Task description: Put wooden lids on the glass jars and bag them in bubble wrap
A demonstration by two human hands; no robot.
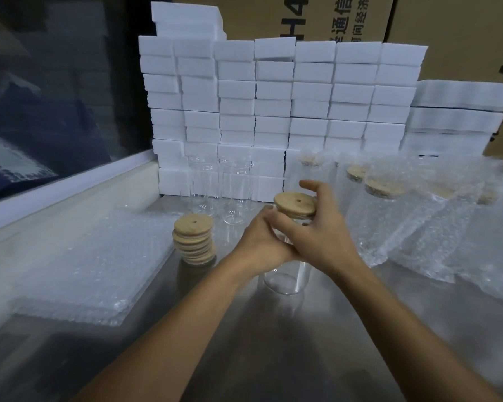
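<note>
My left hand (262, 239) grips the glass jar (288, 274) mid-tabletop while my right hand (317, 227) curls round the wooden lid (295, 205) on top (spare lids (193, 239) stacked just left).

Look up at the cardboard boxes behind the white stacks: that is the only place you find print. On the middle cardboard box (317, 15) you read a large black "H4", turned on its side and cut off by the top edge. Just right of it run Chinese characters, also sideways: "通信" in the bigger row, with a partly hidden character below them, and a smaller row beside it reading roughly "间经济". On the right cardboard box (462, 30) you see only part of one big black letter at the frame edge, perhaps an "A".
</note>
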